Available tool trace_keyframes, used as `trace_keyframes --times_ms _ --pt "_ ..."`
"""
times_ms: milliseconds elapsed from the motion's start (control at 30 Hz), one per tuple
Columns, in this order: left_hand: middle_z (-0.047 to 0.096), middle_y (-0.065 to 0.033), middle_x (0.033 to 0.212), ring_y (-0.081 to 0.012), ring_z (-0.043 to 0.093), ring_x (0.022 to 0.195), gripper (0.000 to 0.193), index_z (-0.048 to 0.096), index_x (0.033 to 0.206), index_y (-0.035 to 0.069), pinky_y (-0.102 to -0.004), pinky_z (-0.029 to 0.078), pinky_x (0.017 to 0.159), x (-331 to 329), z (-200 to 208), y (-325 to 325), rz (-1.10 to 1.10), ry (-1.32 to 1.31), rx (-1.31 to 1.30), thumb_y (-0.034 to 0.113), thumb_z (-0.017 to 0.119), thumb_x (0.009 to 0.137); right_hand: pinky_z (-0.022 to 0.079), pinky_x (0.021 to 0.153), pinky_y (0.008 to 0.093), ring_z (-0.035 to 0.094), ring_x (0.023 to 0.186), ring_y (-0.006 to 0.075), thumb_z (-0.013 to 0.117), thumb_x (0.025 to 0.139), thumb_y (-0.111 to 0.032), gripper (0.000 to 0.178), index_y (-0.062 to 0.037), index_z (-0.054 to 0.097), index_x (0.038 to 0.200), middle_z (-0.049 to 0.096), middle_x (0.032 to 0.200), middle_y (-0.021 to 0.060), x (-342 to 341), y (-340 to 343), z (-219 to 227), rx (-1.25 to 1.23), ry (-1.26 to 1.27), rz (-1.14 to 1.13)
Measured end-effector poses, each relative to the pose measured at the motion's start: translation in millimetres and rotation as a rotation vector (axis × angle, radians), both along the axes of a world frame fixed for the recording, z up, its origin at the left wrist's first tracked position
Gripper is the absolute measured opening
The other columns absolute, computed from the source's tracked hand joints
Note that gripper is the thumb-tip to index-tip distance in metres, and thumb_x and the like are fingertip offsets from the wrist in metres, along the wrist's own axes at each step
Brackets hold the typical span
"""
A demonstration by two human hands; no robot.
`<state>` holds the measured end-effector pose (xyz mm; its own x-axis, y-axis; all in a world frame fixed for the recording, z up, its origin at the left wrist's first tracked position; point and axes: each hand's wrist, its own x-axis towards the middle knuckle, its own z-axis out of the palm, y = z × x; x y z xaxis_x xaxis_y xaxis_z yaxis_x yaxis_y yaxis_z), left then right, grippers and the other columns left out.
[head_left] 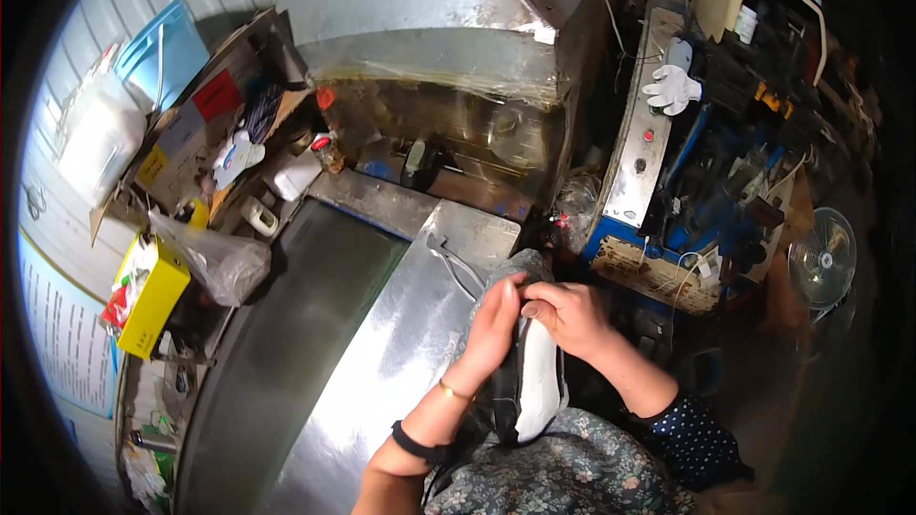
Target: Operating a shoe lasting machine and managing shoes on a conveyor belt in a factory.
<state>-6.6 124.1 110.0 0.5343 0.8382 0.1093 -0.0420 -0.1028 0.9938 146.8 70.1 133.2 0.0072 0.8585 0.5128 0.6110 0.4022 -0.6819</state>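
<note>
- Shoe [539, 386] in front of me above my floral-clad lap [563, 467], white sole facing up.
- My right hand [572, 319]: fingers curled, pinching the shoe's far end.
- My left hand [496, 322]: fingers together alongside that end; can't tell if it's gripping.
- Bare metal counter [382, 362] just left of me.

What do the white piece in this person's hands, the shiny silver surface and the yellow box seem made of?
White piece: perhaps rubber, foam or leather; smooth, no clear grain.
Silver surface: probably bare metal, polished-looking, given its bright, streaky glare.
Yellow box: likely smooth cardboard, judging by its flat panels.
</note>
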Motion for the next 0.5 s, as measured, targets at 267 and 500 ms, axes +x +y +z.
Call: trace_keyframes --times_ms 267,500 --pt "0.055 -0.0155 0.132 -0.0238 0.053 0.12 0.047 0.054 0.123 0.0 -0.034 0.042 0.101 -27.3 3.1 18.6 -0.002 0.149 0.199 0.01 0.075 0.082 0.054 0.076 0.0325 0.069 0.088 0.0193 0.066 0.092 -0.015 0.029 0.0043 0.064 0.114 0.072 0.094 0.0177 -31.3 -82.7 -128.9 -0.509 0.627 -0.213" --pt "0.057 -0.0031 0.114 -0.0129 0.054 0.102 0.059 0.05 0.129 0.005 -0.0279 0.045 0.092 -37.3 1.0 7.5 0.021 0.027 -0.175 0.01 0.081 0.078 0.048 0.093 0.0289 0.06 0.106 0.0118 0.053 0.101 -0.033 0.039 -0.0012 0.064 0.12 0.066 0.116 0.0056 21.7 -54.6 -90.3 -0.658 1.126 0.183"
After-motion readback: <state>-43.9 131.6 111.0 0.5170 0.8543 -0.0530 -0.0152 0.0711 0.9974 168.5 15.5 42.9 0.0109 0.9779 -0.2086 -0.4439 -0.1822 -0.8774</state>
